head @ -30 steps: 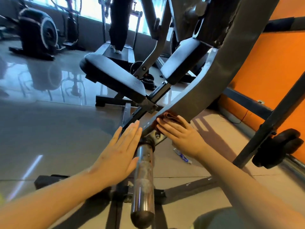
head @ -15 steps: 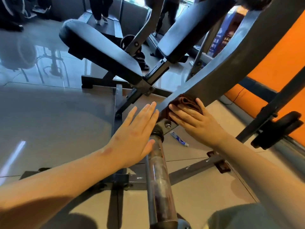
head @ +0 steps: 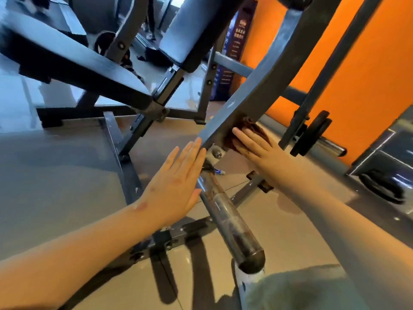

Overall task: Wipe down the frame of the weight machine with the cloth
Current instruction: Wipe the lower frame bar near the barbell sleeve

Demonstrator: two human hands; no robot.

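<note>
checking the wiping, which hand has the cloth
The right hand: its fingers press the brown cloth against the slanted frame bar. The left hand is flat and bare, near the bar's lower end.

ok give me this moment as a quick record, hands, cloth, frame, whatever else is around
frame bar: grey, slanted
cloth: brown, bunched against the bar
right hand: straight fingers pressing the cloth onto the bar
left hand: flat, fingertips by the bar's lower end, contact unclear
metal peg: bare, juts out below the bar
behind: seat pad, orange wall
</note>
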